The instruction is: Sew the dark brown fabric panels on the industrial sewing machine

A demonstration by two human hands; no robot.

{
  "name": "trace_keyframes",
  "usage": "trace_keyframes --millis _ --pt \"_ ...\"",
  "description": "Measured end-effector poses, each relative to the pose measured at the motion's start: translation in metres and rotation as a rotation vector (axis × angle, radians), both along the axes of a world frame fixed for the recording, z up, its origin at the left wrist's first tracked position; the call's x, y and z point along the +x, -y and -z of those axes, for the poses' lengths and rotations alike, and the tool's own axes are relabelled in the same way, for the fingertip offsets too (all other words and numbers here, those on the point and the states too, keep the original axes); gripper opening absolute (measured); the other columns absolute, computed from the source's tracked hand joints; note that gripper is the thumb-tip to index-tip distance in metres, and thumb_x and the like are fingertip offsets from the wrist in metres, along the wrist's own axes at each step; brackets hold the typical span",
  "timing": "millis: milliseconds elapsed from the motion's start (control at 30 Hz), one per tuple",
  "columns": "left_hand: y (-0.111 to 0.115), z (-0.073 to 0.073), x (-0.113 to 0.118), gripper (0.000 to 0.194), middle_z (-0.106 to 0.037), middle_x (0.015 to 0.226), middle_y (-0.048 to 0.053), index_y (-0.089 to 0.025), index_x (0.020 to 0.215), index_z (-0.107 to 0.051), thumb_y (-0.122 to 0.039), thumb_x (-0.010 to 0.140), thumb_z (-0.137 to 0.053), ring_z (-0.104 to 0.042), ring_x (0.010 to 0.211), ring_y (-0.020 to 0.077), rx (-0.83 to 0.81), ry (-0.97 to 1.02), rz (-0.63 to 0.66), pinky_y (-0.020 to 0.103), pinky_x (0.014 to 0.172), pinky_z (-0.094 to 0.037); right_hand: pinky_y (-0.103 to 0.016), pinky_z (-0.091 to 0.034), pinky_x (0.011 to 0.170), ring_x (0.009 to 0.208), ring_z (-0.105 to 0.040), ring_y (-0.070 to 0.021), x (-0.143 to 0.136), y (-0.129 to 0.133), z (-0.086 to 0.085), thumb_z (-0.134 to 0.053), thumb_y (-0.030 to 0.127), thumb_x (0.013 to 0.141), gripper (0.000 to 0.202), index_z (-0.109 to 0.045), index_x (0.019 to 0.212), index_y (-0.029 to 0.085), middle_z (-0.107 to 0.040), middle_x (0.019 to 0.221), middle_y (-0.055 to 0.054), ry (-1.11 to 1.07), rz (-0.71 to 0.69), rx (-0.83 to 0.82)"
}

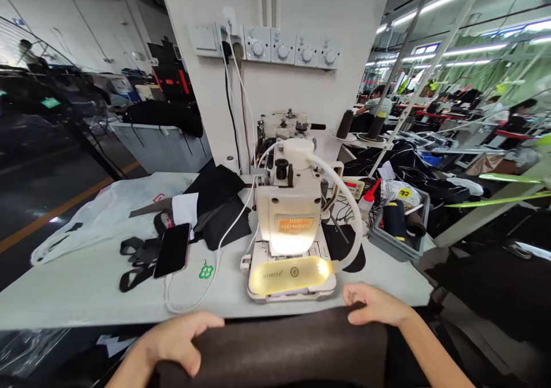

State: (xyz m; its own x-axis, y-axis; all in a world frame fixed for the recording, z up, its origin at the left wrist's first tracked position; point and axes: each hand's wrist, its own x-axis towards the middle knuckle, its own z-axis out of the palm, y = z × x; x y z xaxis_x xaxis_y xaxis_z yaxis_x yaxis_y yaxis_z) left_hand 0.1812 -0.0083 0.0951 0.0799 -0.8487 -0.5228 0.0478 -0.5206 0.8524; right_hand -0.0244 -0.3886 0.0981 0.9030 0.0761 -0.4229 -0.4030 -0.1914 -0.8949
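Observation:
A dark brown piece of fabric (293,348) stretches between my two hands in front of the table's near edge. My left hand (181,339) grips its left side, thumb on the near face and index finger along the top. At the upper right corner, my right hand (376,305) pinches the edge between thumb and curled fingers. Just beyond the fabric stands a white sewing machine (289,207) with an orange label. A lit yellowish lamp (290,274) on a bendy white neck hangs low before it, hiding part of the machine bed.
On the white table (107,296) lie a phone (172,250) with a white cable, dark straps (140,256) and black fabric pieces (226,221). At right are a grey bin (398,244) with thread spools and a red-tipped bottle (368,201). Thread cones (345,125) stand behind.

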Motion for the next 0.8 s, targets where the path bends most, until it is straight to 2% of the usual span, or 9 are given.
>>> trace_keyframes --millis 67,100,200,300,367,433,600,700,800 --pt "-0.014 0.025 -0.024 0.065 -0.064 0.084 0.000 -0.020 0.093 -0.065 -0.054 0.039 -0.077 -0.055 0.074 0.0194 0.065 -0.133 0.222 0.029 0.071 -0.043 -0.017 -0.030 0.049 0.055 -0.043 -0.0075 -0.030 0.009 0.016 -0.072 0.027 0.058 0.031 -0.059 0.085 0.016 -0.051 0.063 0.005 -0.127 -0.102 -0.018" --pt "-0.021 0.040 -0.035 0.060 -0.063 0.079 -0.001 -0.020 0.087 -0.066 -0.054 0.039 -0.077 -0.053 0.070 0.0183 0.105 -0.126 0.272 0.029 0.070 -0.043 -0.017 -0.032 0.050 0.058 -0.046 -0.0088 -0.044 0.016 0.026 -0.071 0.030 0.059 0.033 -0.060 0.087 0.016 -0.055 0.067 0.003 -0.188 -0.128 -0.008" --pt "-0.042 0.081 -0.056 0.049 -0.050 0.056 -0.003 -0.020 0.061 -0.060 -0.062 0.039 -0.073 -0.042 0.053 0.0130 0.200 -0.043 0.202 0.027 0.056 -0.037 -0.020 -0.032 0.049 0.054 -0.047 -0.0107 -0.080 0.050 0.059 -0.071 0.046 0.057 0.037 -0.057 0.069 0.014 -0.053 0.061 0.001 -0.339 -0.142 -0.024" --pt "-0.061 0.105 -0.055 0.049 -0.032 0.050 -0.006 -0.018 0.051 -0.043 -0.062 0.052 -0.065 -0.027 0.049 0.0080 0.217 0.030 0.074 0.023 0.050 -0.027 -0.022 -0.032 0.050 0.052 -0.044 -0.0110 -0.100 0.083 0.090 -0.064 0.058 0.059 0.045 -0.048 0.058 0.016 -0.047 0.055 0.002 -0.317 -0.107 -0.172" --pt "-0.072 0.109 -0.047 0.049 -0.028 0.053 -0.006 -0.018 0.053 -0.036 -0.060 0.059 -0.061 -0.024 0.051 0.0075 0.231 0.071 0.021 0.022 0.050 -0.023 -0.023 -0.034 0.052 0.053 -0.043 -0.0120 -0.104 0.093 0.109 -0.058 0.062 0.063 0.047 -0.046 0.055 0.017 -0.046 0.054 0.002 -0.251 -0.094 -0.339" --pt "-0.082 0.109 -0.034 0.046 -0.032 0.056 -0.005 -0.018 0.056 -0.036 -0.058 0.062 -0.058 -0.027 0.053 0.0080 0.257 0.129 -0.020 0.022 0.052 -0.022 -0.025 -0.036 0.054 0.055 -0.045 -0.0135 -0.099 0.090 0.129 -0.054 0.060 0.066 0.045 -0.045 0.054 0.017 -0.047 0.054 0.002 -0.204 -0.076 -0.482" --pt "-0.101 0.106 0.010 0.046 -0.038 0.055 -0.003 -0.018 0.055 -0.040 -0.061 0.059 -0.056 -0.036 0.055 0.0109 0.356 0.415 -0.197 0.023 0.055 -0.029 -0.031 -0.042 0.068 0.070 -0.054 -0.0202 -0.062 0.051 0.175 -0.047 0.040 0.075 0.029 -0.052 0.057 0.017 -0.058 0.063 -0.004 -0.132 0.036 -0.667" --pt "-0.102 0.105 0.033 0.042 -0.046 0.055 0.000 -0.018 0.057 -0.045 -0.059 0.063 -0.054 -0.047 0.060 0.0164 0.420 0.643 -0.342 0.027 0.059 -0.035 -0.038 -0.041 0.082 0.091 -0.056 -0.0257 -0.032 0.032 0.187 -0.041 0.029 0.079 0.024 -0.062 0.078 0.017 -0.064 0.085 -0.009 -0.084 0.122 -0.784" --pt "-0.089 0.106 0.045 0.031 -0.058 0.068 0.005 -0.019 0.071 -0.056 -0.050 0.069 -0.054 -0.056 0.076 0.0232 0.456 0.865 -0.452 0.031 0.067 -0.040 -0.043 -0.032 0.097 0.112 -0.047 -0.0269 -0.006 0.024 0.190 -0.038 0.022 0.080 0.033 -0.059 0.106 0.018 -0.061 0.109 -0.011 -0.040 0.196 -0.882"
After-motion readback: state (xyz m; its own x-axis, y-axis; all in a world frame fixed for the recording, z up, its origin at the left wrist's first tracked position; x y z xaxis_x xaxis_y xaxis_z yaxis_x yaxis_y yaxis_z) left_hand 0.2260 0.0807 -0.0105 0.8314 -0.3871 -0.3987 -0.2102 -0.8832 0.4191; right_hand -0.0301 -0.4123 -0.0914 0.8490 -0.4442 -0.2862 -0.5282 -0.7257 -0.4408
